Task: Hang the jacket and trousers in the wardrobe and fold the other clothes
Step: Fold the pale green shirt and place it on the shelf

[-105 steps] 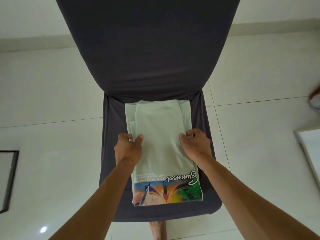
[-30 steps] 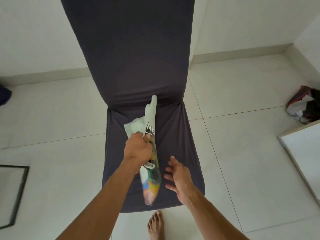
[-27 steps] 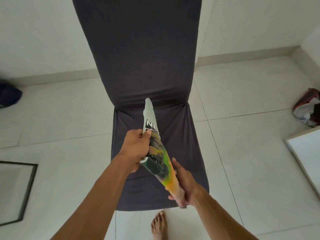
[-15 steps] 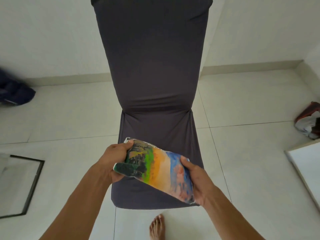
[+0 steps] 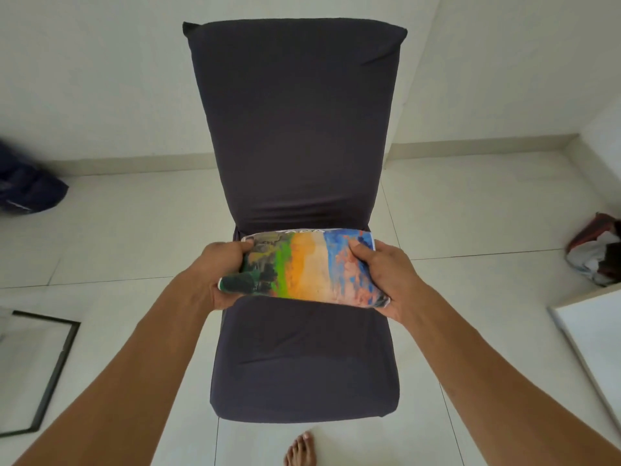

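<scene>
A folded T-shirt [image 5: 307, 267], its colourful print facing up, is held level above the back part of the seat of a dark grey covered chair [image 5: 302, 358]. My left hand [image 5: 218, 274] grips its left end, thumb on top and fingers underneath. My right hand [image 5: 383, 277] grips its right end the same way. Whether the bundle touches the seat is hidden by the shirt itself.
A dark blue garment [image 5: 27, 190] lies on the white tiled floor at the far left. A red, white and dark heap of clothes [image 5: 594, 257] lies at the right. A black-framed pane [image 5: 37, 368] leans at lower left, a white panel [image 5: 594, 344] at right. A bare foot [image 5: 300, 449] stands below the chair.
The shirt, flat on the seat earlier, was picked up by my left hand, turned print-up, taken by both hands and moved up toward the chair back.
</scene>
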